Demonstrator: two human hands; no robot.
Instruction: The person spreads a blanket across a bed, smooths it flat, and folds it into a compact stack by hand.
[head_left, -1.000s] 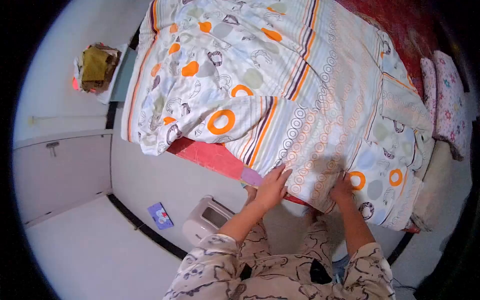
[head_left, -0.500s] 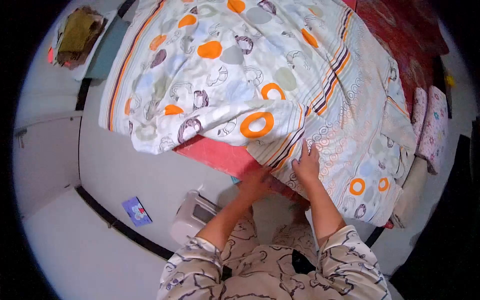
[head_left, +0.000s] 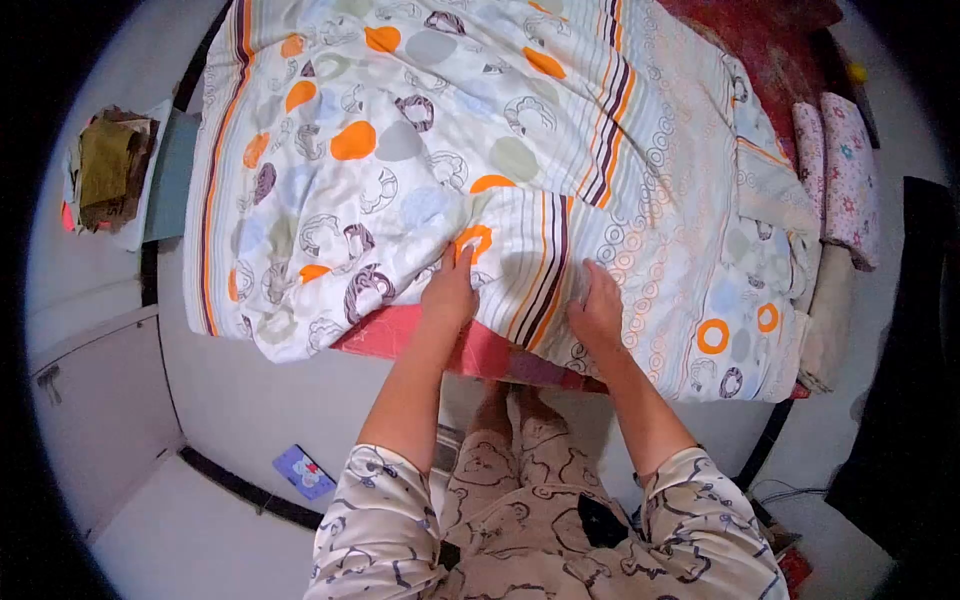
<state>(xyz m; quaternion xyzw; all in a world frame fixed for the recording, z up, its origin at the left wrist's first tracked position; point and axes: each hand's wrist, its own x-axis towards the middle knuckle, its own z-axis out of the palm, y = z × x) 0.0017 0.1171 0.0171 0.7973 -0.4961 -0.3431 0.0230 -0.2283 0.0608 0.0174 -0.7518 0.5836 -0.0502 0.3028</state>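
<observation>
A white bedsheet (head_left: 400,170) with orange, grey and brown shapes and striped bands lies wrinkled across the bed. My left hand (head_left: 449,292) is closed on its near part, beside an orange ring print. To the right of the dark stripes, my right hand (head_left: 598,308) has its fingers curled against the same cloth; its fingertips are partly hidden. Between my hands the striped cloth bulges up in a loose fold. Below the cloth's near edge shows the red mattress (head_left: 395,332).
Rolled floral bedding (head_left: 850,180) sits at the bed's right side. A stack of papers and cloth (head_left: 110,165) is at the far left. A purple booklet (head_left: 303,472) lies on the pale floor. A cabinet (head_left: 115,400) stands at left.
My left hand has moved up and left from the near edge onto the sheet. My right hand has shifted slightly left, and the striped part is lifted. The camera view has shifted.
</observation>
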